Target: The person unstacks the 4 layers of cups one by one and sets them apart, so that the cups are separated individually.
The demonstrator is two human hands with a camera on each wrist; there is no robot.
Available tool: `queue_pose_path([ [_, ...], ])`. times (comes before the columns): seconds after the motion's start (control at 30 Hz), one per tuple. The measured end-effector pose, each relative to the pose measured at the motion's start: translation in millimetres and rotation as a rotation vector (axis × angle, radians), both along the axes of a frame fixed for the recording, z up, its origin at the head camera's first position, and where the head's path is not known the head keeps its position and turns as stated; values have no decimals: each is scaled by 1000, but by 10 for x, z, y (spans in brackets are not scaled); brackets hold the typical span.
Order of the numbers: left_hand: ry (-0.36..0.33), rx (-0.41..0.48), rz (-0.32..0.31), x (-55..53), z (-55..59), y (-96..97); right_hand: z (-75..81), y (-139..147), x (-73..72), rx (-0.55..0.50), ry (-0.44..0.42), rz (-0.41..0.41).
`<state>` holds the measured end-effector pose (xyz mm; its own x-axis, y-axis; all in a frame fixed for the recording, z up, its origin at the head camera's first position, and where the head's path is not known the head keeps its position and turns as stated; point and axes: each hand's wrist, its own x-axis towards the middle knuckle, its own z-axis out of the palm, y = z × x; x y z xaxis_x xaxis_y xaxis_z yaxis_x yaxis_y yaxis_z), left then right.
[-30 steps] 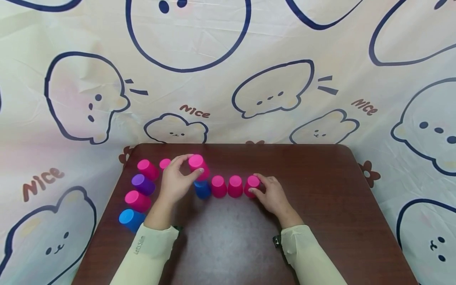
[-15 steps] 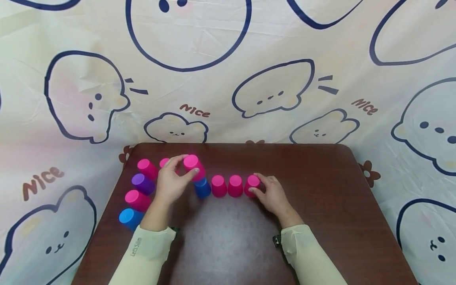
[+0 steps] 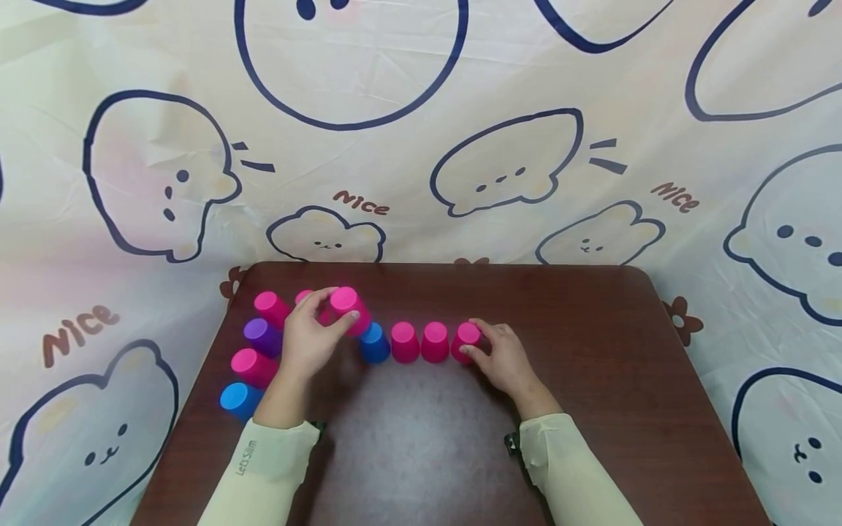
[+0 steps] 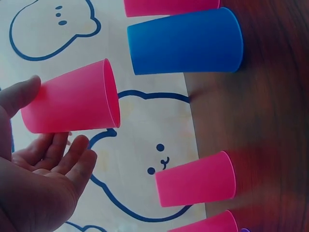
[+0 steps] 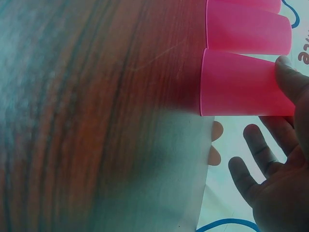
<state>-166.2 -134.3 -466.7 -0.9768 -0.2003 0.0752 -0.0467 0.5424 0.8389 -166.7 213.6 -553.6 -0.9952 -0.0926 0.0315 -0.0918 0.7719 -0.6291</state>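
Note:
My left hand (image 3: pixel 309 332) pinches an upside-down pink cup (image 4: pixel 72 99) near its closed end, holding it in the air just left of a blue cup (image 3: pixel 375 343). In the left wrist view its open rim faces down to the table, apart from the other cups. My right hand (image 3: pixel 505 358) grips the rightmost pink cup (image 5: pixel 241 84) between thumb and fingers; that one stands rim-down on the table. Two more pink cups, a middle one (image 3: pixel 435 342) and another (image 3: pixel 404 342), stand between it and the blue cup in a row.
A column of cups lines the table's left side: pink (image 3: pixel 272 310), purple (image 3: pixel 263 337), pink (image 3: pixel 253 367) and blue (image 3: pixel 240 400). Another pink cup (image 3: pixel 303 296) is partly hidden behind my left hand. The dark wooden table (image 3: pixel 592 409) ends at a patterned cloth (image 3: pixel 408 168).
The left hand has moved left with its pink cup, from over the blue cup to beside it, so more of the blue cup shows. My right hand has stayed in place.

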Motion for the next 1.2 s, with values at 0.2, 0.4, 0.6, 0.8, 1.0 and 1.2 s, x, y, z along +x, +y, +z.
queue_pose_path([
  [0.2,12,-1,12,7,-44,-59,-13,-2,-2,0,7,6],
  [0.4,0,9,35,6,-98,-104,-18,-6,-1,-10,-4,-4],
  [0.6,5,29,65,15,-158,-145,-14,-13,3,-14,-7,-6],
  [0.8,1,63,105,26,-213,-174,-2,-12,4,-11,2,0],
  [1.0,-28,73,134,32,-272,-223,7,-9,4,-12,-5,-4],
  [1.2,-59,85,157,18,-338,-287,3,-7,0,-11,-6,0],
])
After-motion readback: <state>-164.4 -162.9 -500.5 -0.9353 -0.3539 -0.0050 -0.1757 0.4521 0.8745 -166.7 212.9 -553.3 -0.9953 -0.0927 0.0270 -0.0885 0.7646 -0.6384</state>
